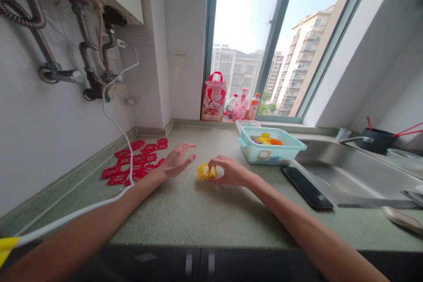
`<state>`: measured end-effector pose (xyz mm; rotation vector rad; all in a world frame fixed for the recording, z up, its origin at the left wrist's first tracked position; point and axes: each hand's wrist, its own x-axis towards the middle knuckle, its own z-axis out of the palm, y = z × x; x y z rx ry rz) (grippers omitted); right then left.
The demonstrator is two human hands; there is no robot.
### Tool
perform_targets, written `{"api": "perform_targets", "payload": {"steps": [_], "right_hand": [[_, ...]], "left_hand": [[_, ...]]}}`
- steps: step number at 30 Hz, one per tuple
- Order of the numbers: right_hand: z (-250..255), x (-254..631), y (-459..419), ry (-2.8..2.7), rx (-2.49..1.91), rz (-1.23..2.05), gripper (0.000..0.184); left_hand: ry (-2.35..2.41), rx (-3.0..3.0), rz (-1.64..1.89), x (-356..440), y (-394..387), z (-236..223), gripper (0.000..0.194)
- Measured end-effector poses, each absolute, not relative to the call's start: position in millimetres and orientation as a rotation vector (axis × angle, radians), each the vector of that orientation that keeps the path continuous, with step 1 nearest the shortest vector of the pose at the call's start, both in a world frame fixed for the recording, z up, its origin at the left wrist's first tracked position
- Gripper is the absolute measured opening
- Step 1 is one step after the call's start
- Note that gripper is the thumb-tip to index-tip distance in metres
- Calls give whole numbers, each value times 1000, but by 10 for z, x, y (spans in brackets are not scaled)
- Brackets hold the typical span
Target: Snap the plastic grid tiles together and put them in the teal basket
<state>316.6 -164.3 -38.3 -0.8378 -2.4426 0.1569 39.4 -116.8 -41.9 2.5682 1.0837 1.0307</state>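
Forearms: both stretch from the bottom corners of the frame toward the middle, over the speckled green counter (205, 211).
Right hand (231, 171): just right of centre, resting on the counter, fingers curled round the right end of a small yellow toy piece (205, 171), grasping it.
Yellow toy piece: dead centre, on or just above the counter, between the two hands; its left end sticks out of the grip.
Left hand (176, 158): just left of centre, released, fingers spread and hovering near the yellow piece but not touching it.
Red pieces (139, 162): a flat linked patch of them lies on the counter at centre left, beyond the left wrist.
White cable (115, 119): drops from the wall at upper left, crosses the red pieces and runs along the left forearm to the lower left corner.
Tub (284, 152): pale blue plastic, right of centre, just beyond the right hand; yellow, orange and purple pieces inside.
Phone (306, 187): dark, lying flat on the counter right of the right forearm, beside the tub.
Sink (350, 176): steel, at the right of the frame, with a tap behind it.
Window sill: a red and white bag (213, 97) and a few bottles (244, 106) stand at upper centre.
Pipes (49, 48): metal hoses on the wall at upper left.
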Motion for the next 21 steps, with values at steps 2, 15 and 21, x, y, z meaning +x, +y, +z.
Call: {"api": "perform_targets", "payload": {"steps": [2,15,21], "right_hand": [[-226,3328,-1585,-2319,-835,14,24],[170,5175,-1327,-1438,-1854,-754,39],[158,5420,-1407,-1295,-2095,-651,50]], "left_hand": [[1093,2572,1032,378,-1149,-420,51],[1099,2693,914,400,-1162,-438,43],[1171,2688,873,385,-1125,-492,45]]}}
